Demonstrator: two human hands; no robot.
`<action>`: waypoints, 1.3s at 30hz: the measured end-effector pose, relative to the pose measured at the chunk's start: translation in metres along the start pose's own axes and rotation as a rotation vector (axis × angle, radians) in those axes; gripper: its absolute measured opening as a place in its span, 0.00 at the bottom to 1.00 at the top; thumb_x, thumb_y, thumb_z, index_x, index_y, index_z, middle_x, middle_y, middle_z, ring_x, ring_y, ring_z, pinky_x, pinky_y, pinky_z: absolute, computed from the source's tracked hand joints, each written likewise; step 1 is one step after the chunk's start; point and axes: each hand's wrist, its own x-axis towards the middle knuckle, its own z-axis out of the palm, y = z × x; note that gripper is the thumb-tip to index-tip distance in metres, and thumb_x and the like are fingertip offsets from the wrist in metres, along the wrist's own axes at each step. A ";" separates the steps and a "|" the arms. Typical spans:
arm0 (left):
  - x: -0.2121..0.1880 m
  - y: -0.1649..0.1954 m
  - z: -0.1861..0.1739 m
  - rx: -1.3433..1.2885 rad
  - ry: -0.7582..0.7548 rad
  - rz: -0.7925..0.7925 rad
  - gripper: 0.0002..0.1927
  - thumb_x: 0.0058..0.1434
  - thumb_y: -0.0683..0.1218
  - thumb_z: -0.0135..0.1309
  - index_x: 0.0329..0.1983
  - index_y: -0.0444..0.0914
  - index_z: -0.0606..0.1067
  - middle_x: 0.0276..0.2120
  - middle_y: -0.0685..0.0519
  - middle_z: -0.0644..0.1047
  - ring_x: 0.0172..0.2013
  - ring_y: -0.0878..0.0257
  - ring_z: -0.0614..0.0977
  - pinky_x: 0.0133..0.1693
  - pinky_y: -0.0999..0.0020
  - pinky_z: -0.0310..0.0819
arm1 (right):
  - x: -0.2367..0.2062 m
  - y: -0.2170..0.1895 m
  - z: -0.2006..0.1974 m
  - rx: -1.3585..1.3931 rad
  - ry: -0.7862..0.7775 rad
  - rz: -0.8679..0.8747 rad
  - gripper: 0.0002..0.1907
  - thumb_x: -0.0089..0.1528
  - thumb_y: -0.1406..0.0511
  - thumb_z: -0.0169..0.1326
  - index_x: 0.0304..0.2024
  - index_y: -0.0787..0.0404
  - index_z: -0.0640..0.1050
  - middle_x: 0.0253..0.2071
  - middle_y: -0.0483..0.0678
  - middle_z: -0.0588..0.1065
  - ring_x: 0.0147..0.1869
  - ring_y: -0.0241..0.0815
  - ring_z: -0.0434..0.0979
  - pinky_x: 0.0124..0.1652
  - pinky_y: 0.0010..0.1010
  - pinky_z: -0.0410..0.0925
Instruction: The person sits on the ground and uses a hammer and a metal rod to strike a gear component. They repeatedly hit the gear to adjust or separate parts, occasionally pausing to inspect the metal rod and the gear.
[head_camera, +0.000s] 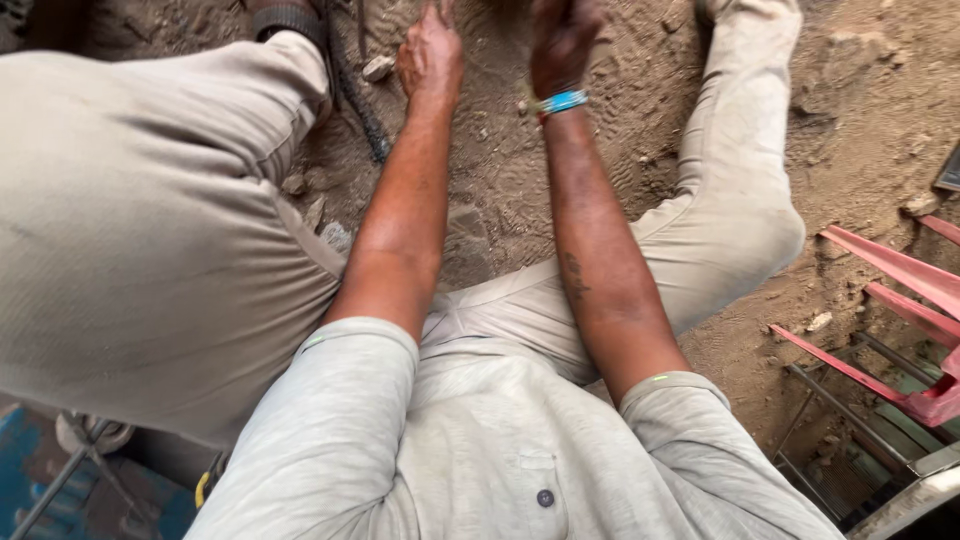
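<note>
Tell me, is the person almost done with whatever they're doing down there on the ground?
Hard to say. Nothing finished shows on the dirt ground. Both hands are busy: the left hand and the right hand reach forward together, but the fingers are cut off at the picture's top edge. A dark metal rod lies untouched beside the left hand, so that may be left.

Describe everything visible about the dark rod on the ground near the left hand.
The dark rod is a thin, ridged bar that looks like rusty steel, lying on the sandy dirt ground. It runs from the top edge of the picture down to a free end beside the person's left knee, bending slightly on the way. Small stones lie close beside it. The left hand is just to its right, apart from it; no hand holds it.
</note>
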 end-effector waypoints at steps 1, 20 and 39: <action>-0.001 0.002 -0.002 -0.042 -0.006 -0.027 0.25 0.74 0.58 0.27 0.57 0.42 0.71 0.31 0.48 0.79 0.26 0.61 0.83 0.23 0.66 0.81 | -0.006 -0.002 0.002 -0.090 -0.087 0.090 0.36 0.71 0.36 0.38 0.35 0.58 0.75 0.16 0.38 0.65 0.17 0.29 0.63 0.18 0.26 0.58; 0.000 -0.009 -0.010 -0.845 -0.599 -0.224 0.31 0.69 0.72 0.37 0.37 0.42 0.73 0.19 0.63 0.65 0.16 0.73 0.63 0.16 0.76 0.58 | -0.025 0.022 -0.006 0.006 -0.149 0.545 0.25 0.67 0.45 0.46 0.30 0.57 0.75 0.21 0.39 0.74 0.19 0.26 0.76 0.15 0.21 0.75; 0.008 -0.011 0.002 -0.857 -0.547 -0.131 0.27 0.71 0.69 0.39 0.35 0.44 0.73 0.17 0.64 0.66 0.16 0.73 0.61 0.15 0.76 0.56 | -0.035 0.019 0.010 -0.085 -0.241 0.477 0.33 0.67 0.36 0.40 0.24 0.53 0.72 0.19 0.36 0.70 0.20 0.26 0.75 0.20 0.22 0.75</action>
